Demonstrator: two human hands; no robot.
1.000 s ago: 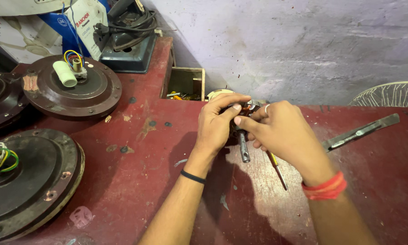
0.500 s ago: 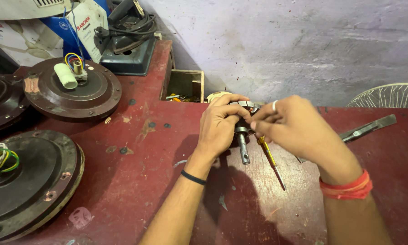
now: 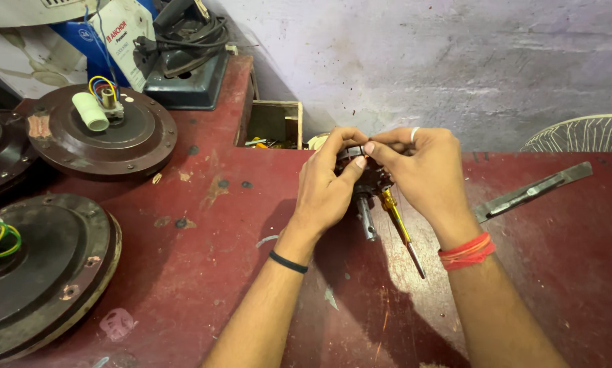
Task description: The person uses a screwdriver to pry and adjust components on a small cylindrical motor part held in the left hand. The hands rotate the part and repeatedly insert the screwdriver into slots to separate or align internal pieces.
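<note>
1. L hand (image 3: 326, 180) + R hand (image 3: 421, 170) meet above the red workbench (image 3: 204, 225), both gripping one small dark motor part (image 3: 367, 178) w/ a metal shaft (image 3: 366, 219) pointing down toward the camera.
2. L fingers (image 3: 336, 140) curled over the part's top-left, thumb pressed on its front; clamped on it.
3. R fingers (image 3: 394, 140) pinched together at the part's top edge, tips touching L thumb. Ring on one R finger.
4. Yellow-handled screwdriver (image 3: 398, 228) sits under R palm, tip slanting down-right; can't tell if R hand grips it or it just rests there.
5. Black band on L wrist, red threads on R wrist.
6. Flat metal bar (image 3: 530, 192) on bench right of R hand, apart.
7. Far left: round brown fan motor housings (image 3: 115, 136), one w/ coloured wires + white tube. Open wooden box (image 3: 275, 123) behind hands, near wall.
</note>
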